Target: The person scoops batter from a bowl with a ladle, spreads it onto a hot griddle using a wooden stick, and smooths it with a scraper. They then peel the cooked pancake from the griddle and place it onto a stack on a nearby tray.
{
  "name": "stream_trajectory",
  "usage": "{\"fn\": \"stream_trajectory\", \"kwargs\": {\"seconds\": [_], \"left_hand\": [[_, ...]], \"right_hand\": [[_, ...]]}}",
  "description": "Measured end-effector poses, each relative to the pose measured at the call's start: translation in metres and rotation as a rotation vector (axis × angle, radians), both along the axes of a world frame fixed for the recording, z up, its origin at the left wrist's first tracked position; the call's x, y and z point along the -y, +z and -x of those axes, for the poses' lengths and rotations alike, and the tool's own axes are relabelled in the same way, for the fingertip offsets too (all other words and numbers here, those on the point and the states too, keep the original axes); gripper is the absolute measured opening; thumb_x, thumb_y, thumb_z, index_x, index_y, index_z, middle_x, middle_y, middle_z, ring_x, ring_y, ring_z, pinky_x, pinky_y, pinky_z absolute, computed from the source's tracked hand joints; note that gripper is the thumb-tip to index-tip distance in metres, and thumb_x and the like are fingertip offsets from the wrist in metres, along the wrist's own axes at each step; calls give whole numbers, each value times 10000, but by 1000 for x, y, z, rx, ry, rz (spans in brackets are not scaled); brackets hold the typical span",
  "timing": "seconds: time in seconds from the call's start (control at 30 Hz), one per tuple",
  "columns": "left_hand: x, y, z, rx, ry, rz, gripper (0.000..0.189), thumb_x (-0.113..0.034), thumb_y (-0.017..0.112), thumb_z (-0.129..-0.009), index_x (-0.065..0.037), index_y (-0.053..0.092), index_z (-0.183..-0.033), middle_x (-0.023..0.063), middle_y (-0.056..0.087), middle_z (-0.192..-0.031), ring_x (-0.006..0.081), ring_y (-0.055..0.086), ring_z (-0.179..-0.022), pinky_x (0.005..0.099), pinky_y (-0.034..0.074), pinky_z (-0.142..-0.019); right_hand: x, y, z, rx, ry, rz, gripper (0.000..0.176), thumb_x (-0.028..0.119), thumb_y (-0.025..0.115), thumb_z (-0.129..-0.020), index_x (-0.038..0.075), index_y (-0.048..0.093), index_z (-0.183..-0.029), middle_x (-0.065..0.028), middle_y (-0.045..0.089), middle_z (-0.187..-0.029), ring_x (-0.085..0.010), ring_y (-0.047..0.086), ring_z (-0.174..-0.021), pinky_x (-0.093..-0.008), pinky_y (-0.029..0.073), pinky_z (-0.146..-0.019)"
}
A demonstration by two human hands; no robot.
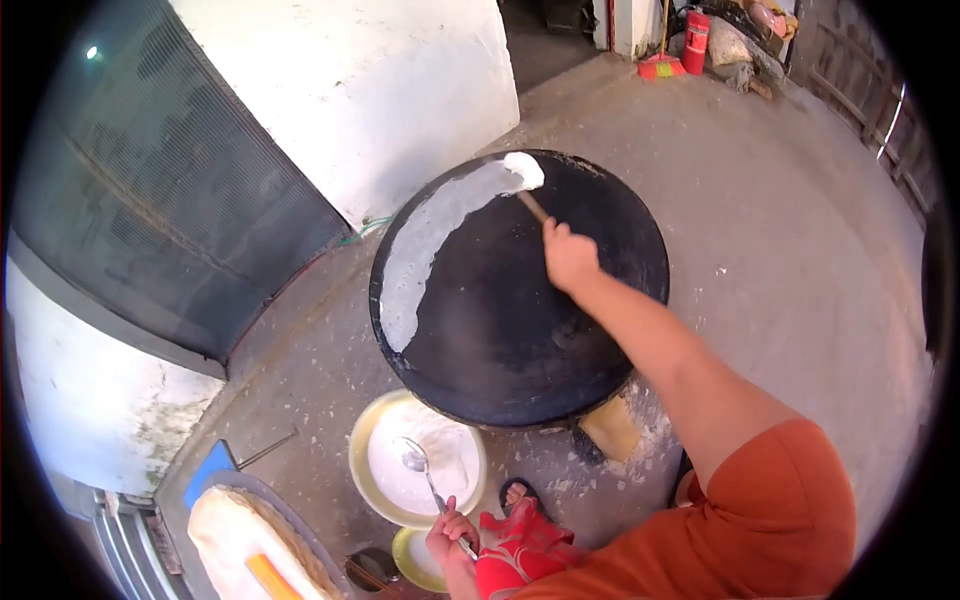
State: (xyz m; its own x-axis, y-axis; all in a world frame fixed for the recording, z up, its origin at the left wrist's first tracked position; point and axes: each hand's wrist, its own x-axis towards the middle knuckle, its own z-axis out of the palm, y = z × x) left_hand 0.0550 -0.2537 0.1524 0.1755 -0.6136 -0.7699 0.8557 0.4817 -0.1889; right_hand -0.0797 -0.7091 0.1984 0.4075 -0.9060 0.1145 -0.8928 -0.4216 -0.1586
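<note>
My right hand [571,258] is closed around the wooden handle of a batter spreader [532,205]. The spreader's head is hidden by a thick white lump of batter [523,170] near the far rim of a round black griddle [510,300]. From there a thin curved band of batter [425,240] runs along the griddle's left side. Lower down, my left hand [452,532] grips a long-handled metal spoon [415,460]. The spoon's head is over a large bowl [357,460] of white batter, on the floor just in front of the griddle.
A stack of thin flatbreads [230,545] with an orange-handled tool [272,578] on it lies at lower left. Beside it stands a smaller bowl [402,550]. White walls [360,90] rise on the left. A broom [660,66] and a red fire extinguisher [695,42] stand far back.
</note>
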Motion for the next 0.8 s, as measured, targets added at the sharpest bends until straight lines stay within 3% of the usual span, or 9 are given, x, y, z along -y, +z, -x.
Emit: {"fn": "stream_trajectory", "kwargs": {"seconds": [0.2,0.27,0.4,0.43,0.53,0.63,0.7,0.73,0.8], "left_hand": [[-3,-2,-5,26,-20,19,282,-28,358,-842,92,451,-1080,14,425,-576,103,390,-444,223,350,-386],[-6,3,-5,40,5,-6,278,-25,373,-827,85,455,-1069,24,426,-601,101,382,-430,206,345,-370],[-10,11,-10,93,-9,-46,284,-30,361,-831,86,451,-1074,24,428,-601,100,384,-432,210,347,-368],[-10,22,-10,110,-3,-66,286,-41,354,-837,86,452,-1074,25,430,-602,99,388,-433,210,347,-368],[-17,45,-9,161,12,-72,297,-62,344,-847,89,453,-1077,26,435,-607,99,397,-438,209,349,-370],[-18,77,5,227,47,-57,321,-74,343,-841,98,456,-1088,26,444,-617,98,410,-446,202,349,-376],[-18,95,12,199,38,54,137,-66,375,-824,33,468,-807,2,355,-517,122,346,-442,211,328,-399],[-6,117,24,202,45,41,144,-71,370,-831,29,471,-805,-3,343,-525,115,340,-440,214,326,-397],[-1,129,35,225,28,39,140,-57,362,-830,28,472,-807,-3,339,-523,112,339,-441,213,324,-397]], "right_hand": [[-52,32,96,-24,-106,-25,450,54,483,-775,-4,382,-1210,-178,549,-930,-287,590,-850,-353,486,-712],[-60,12,124,421,72,-115,373,78,462,-818,13,431,-1185,-165,575,-931,-287,583,-855,-349,464,-749],[-26,4,143,747,98,-200,330,90,462,-836,91,496,-1164,-115,611,-875,-244,580,-812,-298,443,-742],[-11,8,143,781,0,-315,370,71,455,-827,117,479,-1193,-111,614,-840,-228,583,-805,-294,446,-724],[46,-9,143,690,-53,-180,385,96,407,-865,167,448,-1240,-23,597,-762,-144,547,-620,-266,449,-602],[55,9,123,610,-259,-445,386,101,372,-878,186,447,-1247,-17,567,-706,-119,452,-457,-265,387,-424],[53,7,114,849,-269,-809,367,122,376,-863,164,488,-1210,-62,571,-706,-131,471,-469,-285,369,-407],[45,14,118,897,-220,-829,349,124,377,-862,161,525,-1176,-67,561,-694,-110,407,-398,-267,289,-336],[50,5,126,898,-285,-783,343,157,375,-880,177,497,-1200,-42,538,-668,-93,361,-390,-251,277,-337]]}}
